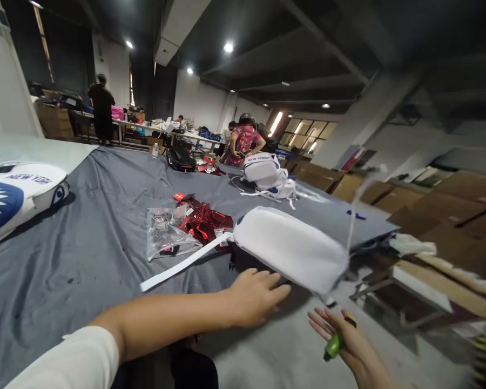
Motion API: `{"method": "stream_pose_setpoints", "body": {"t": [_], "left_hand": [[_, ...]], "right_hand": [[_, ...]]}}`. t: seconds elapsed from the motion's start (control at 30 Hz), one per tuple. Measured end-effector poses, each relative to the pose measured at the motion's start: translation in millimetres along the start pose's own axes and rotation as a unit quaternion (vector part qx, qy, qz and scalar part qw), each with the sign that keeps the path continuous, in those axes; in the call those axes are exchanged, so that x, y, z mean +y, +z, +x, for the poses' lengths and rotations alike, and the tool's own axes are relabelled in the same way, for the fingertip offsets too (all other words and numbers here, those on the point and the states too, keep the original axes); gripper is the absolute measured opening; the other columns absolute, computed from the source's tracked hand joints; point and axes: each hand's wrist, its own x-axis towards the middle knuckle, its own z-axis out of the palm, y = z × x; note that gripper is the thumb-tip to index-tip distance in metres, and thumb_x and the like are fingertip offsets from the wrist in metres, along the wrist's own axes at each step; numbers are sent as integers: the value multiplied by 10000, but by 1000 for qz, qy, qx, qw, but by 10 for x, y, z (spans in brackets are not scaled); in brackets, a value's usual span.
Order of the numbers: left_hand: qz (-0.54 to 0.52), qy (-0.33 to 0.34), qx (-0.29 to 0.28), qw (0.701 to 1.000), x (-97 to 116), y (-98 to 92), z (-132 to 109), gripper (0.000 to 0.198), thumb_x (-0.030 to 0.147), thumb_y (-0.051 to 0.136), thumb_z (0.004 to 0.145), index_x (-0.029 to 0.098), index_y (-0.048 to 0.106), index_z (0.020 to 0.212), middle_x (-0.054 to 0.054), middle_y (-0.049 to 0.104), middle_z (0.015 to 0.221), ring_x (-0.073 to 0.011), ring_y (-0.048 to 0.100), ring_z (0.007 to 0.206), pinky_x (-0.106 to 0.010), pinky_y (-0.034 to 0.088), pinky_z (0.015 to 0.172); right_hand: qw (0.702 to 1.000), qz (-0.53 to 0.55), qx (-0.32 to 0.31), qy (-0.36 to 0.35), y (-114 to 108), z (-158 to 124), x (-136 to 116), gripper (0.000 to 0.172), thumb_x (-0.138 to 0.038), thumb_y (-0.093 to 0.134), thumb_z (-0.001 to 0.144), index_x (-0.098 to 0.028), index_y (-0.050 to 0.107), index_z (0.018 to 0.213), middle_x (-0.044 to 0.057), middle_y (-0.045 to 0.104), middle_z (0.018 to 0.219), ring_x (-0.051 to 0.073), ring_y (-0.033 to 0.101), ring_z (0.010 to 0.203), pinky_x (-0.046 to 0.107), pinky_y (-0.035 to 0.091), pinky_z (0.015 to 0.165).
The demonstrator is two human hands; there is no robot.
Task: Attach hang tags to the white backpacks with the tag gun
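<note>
Our left hand lay flat, empty, just beside the white bag — soft and light, we judged, best taken by its strap; our right hand, open, cradled a green tool.

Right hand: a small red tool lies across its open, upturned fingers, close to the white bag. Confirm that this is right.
Wrong in one respect: the small tool is green, not red. The head view shows it across the open, upturned fingers of the right hand, close to the white bag.
</note>
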Motion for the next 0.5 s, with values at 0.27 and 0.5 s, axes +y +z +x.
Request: {"method": "stream_pose_setpoints", "body": {"t": [0.27, 0.5], "left_hand": [[100, -268, -74, 955, -698, 433, -2382, 533, 391, 546, 945, 261, 449, 1452, -107, 429, 1537, -310, 408, 1415, -509, 442, 1096], [264, -331, -122, 898, -386, 331, -3511, 729, 474, 528, 922, 224, 267, 1555, -111, 321, 1596, -304, 325, 1458, -459, 354, 1137]], "right_hand": [[997, -33, 68, -16, 569, 944, 666, 803, -91, 678, 586, -325, 408, 1306, 34, 583, 1133, 81, 570, 517, 277, 606, 478], [983, -50, 178, -20, 998, 1603, 648, 920, -36, 635, 648, -279, 203, 1422, 174, 522, 1343, 263, 679, 1012, 323, 653, 629]]}}
